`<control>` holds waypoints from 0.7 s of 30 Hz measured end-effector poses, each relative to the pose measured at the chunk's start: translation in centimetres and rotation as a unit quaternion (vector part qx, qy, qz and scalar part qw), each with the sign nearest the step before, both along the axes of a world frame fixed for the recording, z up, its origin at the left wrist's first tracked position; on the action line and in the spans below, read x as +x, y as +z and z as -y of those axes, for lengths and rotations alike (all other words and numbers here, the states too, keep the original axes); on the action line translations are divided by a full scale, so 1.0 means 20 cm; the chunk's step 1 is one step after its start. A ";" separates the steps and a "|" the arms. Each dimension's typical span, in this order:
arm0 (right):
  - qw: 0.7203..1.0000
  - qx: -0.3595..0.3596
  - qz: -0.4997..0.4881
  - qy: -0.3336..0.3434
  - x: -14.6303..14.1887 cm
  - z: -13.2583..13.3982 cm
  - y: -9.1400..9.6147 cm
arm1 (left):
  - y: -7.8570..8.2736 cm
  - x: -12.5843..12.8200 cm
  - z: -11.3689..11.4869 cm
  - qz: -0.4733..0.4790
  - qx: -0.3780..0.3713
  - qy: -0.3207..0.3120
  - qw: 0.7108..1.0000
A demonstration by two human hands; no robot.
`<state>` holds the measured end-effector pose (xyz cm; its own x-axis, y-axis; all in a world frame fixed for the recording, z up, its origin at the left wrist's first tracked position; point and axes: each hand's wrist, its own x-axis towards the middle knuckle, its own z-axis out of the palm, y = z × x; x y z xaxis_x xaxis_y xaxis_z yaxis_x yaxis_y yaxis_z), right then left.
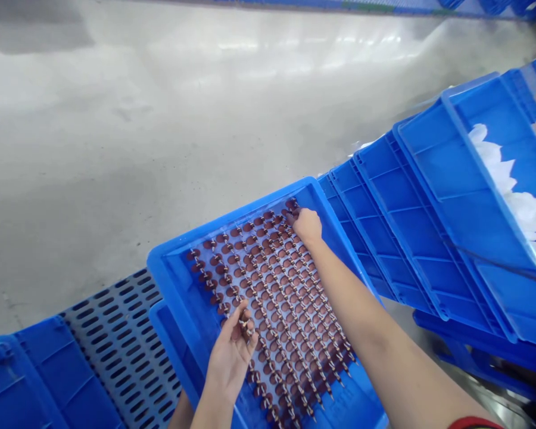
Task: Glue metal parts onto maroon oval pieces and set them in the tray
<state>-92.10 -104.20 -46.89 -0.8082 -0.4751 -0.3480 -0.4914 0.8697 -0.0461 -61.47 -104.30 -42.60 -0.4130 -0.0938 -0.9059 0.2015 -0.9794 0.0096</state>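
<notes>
head view: the work in hand looks like sorting through rows of small brown parts (277, 286), disc-shaped with thin metal leads, which lie in a dense grid across the floor of a shallow blue tray (170, 256) in the centre of the frame.

the left hand (230, 357), lower centre, is palm up with its fingers drawn narrow, and it seems to pinch a single brown part (245, 325) just over the near left edge of the grid. the right hand (307, 226) reaches to the tray's far corner with its fingers curled down onto the parts there. whether it grips one cannot be told, as the fingertips are hidden.

by my judgement, any further move among these rows calls for a fine fingertip pinch, since the parts lie close together and their leads could snag.

nested blue crates (411, 220) lean at the right of the frame, and the outermost holds something white (518, 202). a grey slotted panel (116, 339) lies lower left, with concrete floor (161, 119) above it.
</notes>
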 end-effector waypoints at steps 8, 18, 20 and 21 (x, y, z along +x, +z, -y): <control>1.000 0.019 -0.014 0.019 0.01 0.01 0.01 | -0.01 0.02 -0.01 -0.011 0.001 0.003 1.000; 0.998 0.032 -0.028 0.037 0.01 0.00 0.05 | 0.01 0.01 -0.01 -0.001 0.006 0.006 1.000; 0.998 0.031 -0.031 0.039 0.02 0.00 0.06 | 0.01 0.01 0.00 -0.002 0.008 0.007 1.000; 0.998 0.030 -0.031 0.042 0.03 0.00 0.06 | 0.02 0.01 0.00 -0.002 0.008 0.008 1.000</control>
